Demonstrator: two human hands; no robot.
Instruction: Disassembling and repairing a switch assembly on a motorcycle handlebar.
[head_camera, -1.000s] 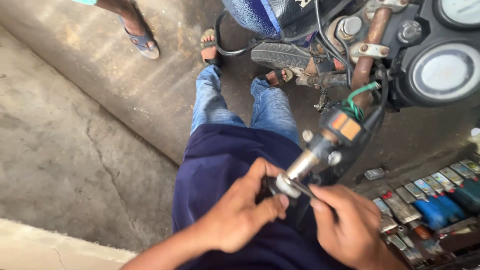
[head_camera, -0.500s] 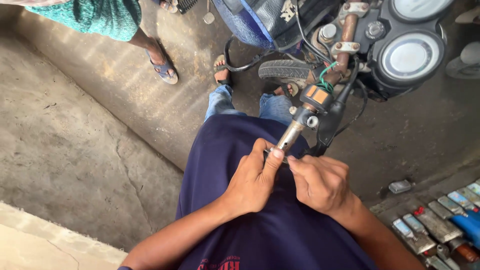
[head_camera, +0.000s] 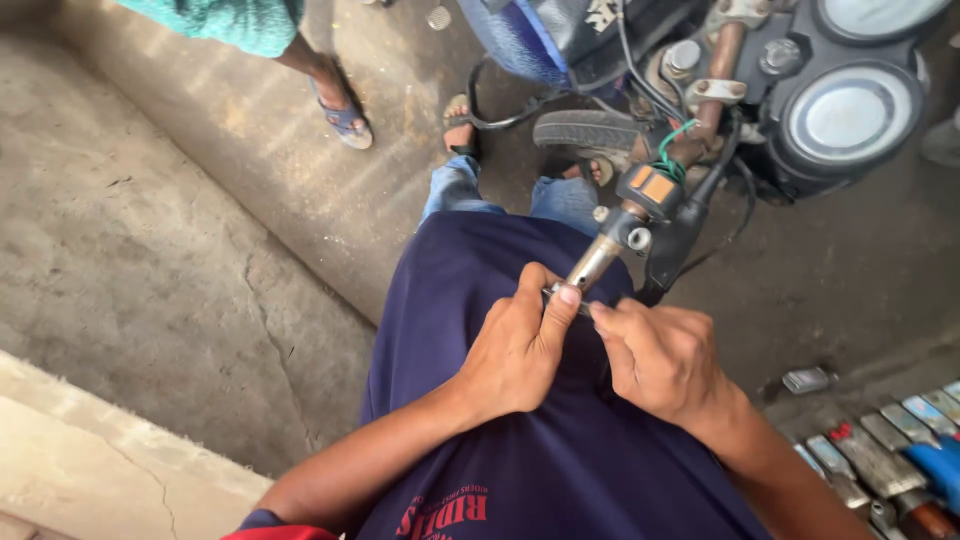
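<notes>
Spreads across the left half, from 7 to 11 o'clock: concrete floor (head_camera: 200, 250), cracked and stained. Fills the top right, 12 to 2 o'clock: motorcycle (head_camera: 530, 40), blue bodywork, with round gauges (head_camera: 850, 110) at 2 o'clock. Takes up the bottom centre at 6 o'clock: navy shirt (head_camera: 500, 450) and jeans beneath it.

Meet at frame centre: left hand (head_camera: 515, 345) and right hand (head_camera: 660, 360), both at the free end of the handlebar tube (head_camera: 595, 262). Slants from centre up toward 1 o'clock, bare metal with no grip on it, into the switch housing (head_camera: 650, 190) with its orange button. Hangs just beside that housing, at its 5 o'clock: black lever (head_camera: 665, 255).

Left hand: clenched, thumb pressed on the tube's tip. Right hand: fingers curled, forefinger touching the same tip from 4 o'clock; cannot tell whether anything lies inside that fist. Seems to be fine fingertip work on the open end of the tube, judging by the pinch.

Calls, for any next move there, for a steady bar and a firm two-handed pinch, since the tip is small and partly hidden by the thumb.

Lie at 4 o'clock, well apart from the hands: row of tools (head_camera: 880, 455). Stands at 11 o'clock: another person's sandalled foot (head_camera: 345, 115).
</notes>
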